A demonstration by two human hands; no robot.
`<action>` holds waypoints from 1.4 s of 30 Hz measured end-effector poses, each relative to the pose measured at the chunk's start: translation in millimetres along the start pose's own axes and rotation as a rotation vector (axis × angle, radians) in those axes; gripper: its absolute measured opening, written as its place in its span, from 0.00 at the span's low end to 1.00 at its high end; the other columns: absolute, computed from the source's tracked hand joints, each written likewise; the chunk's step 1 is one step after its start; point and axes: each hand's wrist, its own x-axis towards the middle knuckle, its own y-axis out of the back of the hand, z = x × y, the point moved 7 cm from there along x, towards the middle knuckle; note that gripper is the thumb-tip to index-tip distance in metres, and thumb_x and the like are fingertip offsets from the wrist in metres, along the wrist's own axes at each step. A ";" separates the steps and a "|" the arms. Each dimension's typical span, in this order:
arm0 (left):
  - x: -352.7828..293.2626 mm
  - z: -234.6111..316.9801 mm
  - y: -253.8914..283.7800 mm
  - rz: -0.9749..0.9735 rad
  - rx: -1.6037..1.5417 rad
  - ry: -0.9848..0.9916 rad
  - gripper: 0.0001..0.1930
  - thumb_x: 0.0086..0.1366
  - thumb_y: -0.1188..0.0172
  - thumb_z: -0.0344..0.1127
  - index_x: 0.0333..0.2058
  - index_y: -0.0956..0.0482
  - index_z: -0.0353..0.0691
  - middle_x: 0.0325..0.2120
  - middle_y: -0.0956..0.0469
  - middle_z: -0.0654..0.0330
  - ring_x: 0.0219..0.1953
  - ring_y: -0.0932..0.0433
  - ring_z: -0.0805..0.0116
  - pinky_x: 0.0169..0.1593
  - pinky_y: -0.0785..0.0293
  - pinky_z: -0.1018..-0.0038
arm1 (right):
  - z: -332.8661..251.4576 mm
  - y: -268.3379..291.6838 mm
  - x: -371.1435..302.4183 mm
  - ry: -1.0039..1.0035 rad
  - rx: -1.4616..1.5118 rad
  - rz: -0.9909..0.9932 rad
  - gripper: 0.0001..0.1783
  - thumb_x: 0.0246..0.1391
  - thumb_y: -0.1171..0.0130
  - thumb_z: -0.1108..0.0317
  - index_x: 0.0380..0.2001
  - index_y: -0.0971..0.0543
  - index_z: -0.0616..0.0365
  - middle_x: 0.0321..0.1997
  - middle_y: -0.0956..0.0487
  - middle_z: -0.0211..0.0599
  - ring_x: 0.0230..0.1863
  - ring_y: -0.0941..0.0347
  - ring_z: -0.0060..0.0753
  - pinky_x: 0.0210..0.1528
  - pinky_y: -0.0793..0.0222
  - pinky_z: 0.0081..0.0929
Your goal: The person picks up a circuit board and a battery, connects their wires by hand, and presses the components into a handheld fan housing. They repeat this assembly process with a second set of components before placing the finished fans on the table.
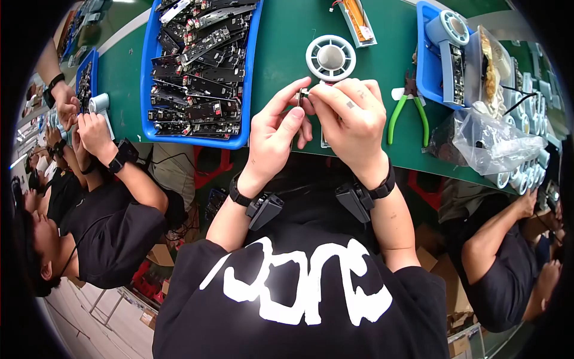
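Over the near edge of the green table, my left hand [272,134] pinches a thin dark circuit board [299,99], seen nearly edge-on, between thumb and fingers. Close against it, my right hand [354,113] has its thumb and fingertips pressed together at the board's upper end. What those right fingertips grip is too small and too covered to make out. Just beyond both hands lies a round, pale fan head [330,57] with a spoked grille, and a bit of red shows at its near side. Part of a pale housing [324,142] shows below my right hand.
A blue tray [145,78] piled with black circuit boards stands left. Green-handled pliers [393,121] lie right, near a blue bin [426,78] and a clear plastic bag [496,146]. A pale casing with an orange part [357,21] lies farther back. Co-workers sit on both sides.
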 end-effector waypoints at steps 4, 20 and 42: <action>-1.7 1.5 -1.1 0.009 0.007 0.014 0.23 0.77 0.50 0.35 0.66 0.34 0.32 0.27 0.25 0.61 0.22 0.27 0.77 0.23 0.33 0.82 | 0.1 -0.1 -0.8 0.000 0.039 0.045 0.10 0.44 0.29 0.76 0.32 0.16 0.53 0.27 0.20 0.26 0.29 0.23 0.29 0.38 0.34 0.27; 1.1 -2.5 0.1 -0.059 -0.022 0.028 0.20 0.77 0.53 0.30 0.64 0.31 0.35 0.37 0.23 0.60 0.26 0.25 0.79 0.26 0.30 0.83 | 0.4 4.2 7.8 0.099 0.011 -0.110 0.09 0.44 0.29 0.75 0.31 0.16 0.54 0.29 0.19 0.28 0.31 0.23 0.32 0.37 0.31 0.29; -1.0 0.8 -4.5 -0.082 0.189 -0.098 0.19 0.74 0.52 0.25 0.62 0.29 0.34 0.36 0.23 0.59 0.23 0.27 0.79 0.26 0.30 0.81 | 10.0 2.6 12.8 0.174 0.114 -0.219 0.10 0.46 0.28 0.76 0.34 0.16 0.58 0.29 0.21 0.33 0.28 0.23 0.33 0.28 0.27 0.27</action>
